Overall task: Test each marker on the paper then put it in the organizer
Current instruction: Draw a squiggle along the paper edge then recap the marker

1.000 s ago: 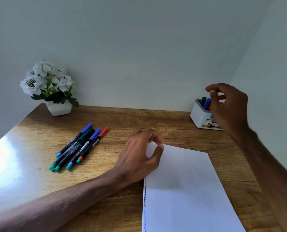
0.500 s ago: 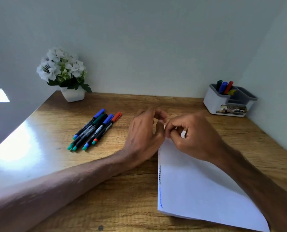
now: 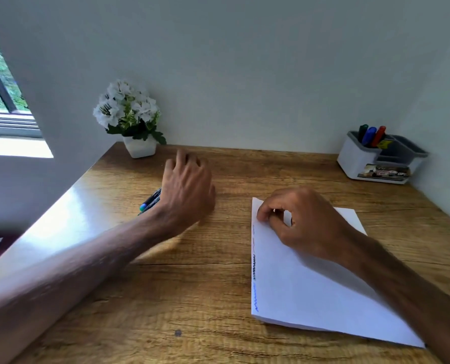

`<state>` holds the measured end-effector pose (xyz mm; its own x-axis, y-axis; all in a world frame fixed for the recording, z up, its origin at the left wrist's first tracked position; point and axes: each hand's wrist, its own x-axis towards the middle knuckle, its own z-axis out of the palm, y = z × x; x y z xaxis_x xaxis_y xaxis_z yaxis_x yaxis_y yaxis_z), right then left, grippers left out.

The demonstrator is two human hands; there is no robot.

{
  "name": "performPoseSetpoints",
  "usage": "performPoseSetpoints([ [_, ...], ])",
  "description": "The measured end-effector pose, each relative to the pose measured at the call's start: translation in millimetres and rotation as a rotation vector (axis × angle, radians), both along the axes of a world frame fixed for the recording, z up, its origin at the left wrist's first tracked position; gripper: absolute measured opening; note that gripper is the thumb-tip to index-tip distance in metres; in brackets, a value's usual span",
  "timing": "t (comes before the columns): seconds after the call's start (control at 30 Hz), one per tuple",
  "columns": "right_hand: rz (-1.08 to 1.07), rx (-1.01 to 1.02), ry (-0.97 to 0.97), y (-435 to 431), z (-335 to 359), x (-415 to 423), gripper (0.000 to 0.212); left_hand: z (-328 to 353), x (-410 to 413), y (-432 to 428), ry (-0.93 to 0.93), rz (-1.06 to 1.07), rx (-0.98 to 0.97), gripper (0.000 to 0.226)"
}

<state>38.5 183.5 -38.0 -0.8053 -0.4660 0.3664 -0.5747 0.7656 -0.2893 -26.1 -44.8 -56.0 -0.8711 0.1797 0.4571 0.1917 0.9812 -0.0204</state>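
Note:
My left hand (image 3: 185,190) hovers over the loose markers (image 3: 150,200) on the desk, fingers spread, hiding most of them; only a few capped ends show at its left. It holds nothing that I can see. My right hand (image 3: 300,222) rests on the top left corner of the white paper (image 3: 310,290), fingers curled and pressing the sheet. Blue, black and faint orange squiggles run down the paper's left edge. The white and grey organizer (image 3: 355,161) stands at the back right with green, blue and red markers (image 3: 371,135) upright in its left compartment.
A white pot of white flowers (image 3: 130,119) stands at the back left of the wooden desk (image 3: 192,298). Walls close in behind and to the right. A window (image 3: 0,101) is at the far left.
My left hand left the paper's corner and moved left over the loose markers. My right hand came back from the organizer and now holds down the paper's corner.

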Motion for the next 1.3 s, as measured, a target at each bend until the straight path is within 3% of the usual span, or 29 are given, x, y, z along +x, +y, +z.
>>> performPoseSetpoints([
  [0.1, 0.008, 0.004, -0.005, 0, 0, -1, 0.022, -1, -5, -2, -0.025, 0.04, -0.037, 0.044],
  [0.33, 0.031, -0.014, -0.019, 4, 1, -4, 0.022, -4, -2, 5, 0.028, -0.096, 0.029, 0.041],
  [0.57, 0.023, -0.088, 0.046, 3, 2, -5, 0.024, 0, 11, 19, 0.06, -0.234, 0.274, 0.032],
  [0.73, -0.011, -0.142, 0.107, 10, 2, -9, 0.023, 15, 21, 23, 0.049, -0.383, 0.586, 0.022],
  [0.87, -0.034, -0.241, 0.097, 10, 2, -9, 0.022, 33, 26, 25, -0.183, -0.438, 0.999, 0.021],
  [1.0, -0.024, -0.464, -0.09, 6, 4, -6, 0.016, 48, 26, 22, -0.485, -0.502, 1.389, 0.026],
  [1.07, 0.051, -0.621, -0.249, 3, 7, -4, 0.033, 47, 26, 22, -0.573, -0.548, 1.481, 0.026],
  [1.17, 0.098, -0.703, -0.374, 4, 12, -4, 0.042, 40, 30, 27, -0.635, -0.593, 1.514, 0.026],
  [1.3, 0.041, -0.494, -0.21, 13, 10, -9, 0.033, 30, 30, 29, -0.483, -0.649, 1.265, 0.022],
])
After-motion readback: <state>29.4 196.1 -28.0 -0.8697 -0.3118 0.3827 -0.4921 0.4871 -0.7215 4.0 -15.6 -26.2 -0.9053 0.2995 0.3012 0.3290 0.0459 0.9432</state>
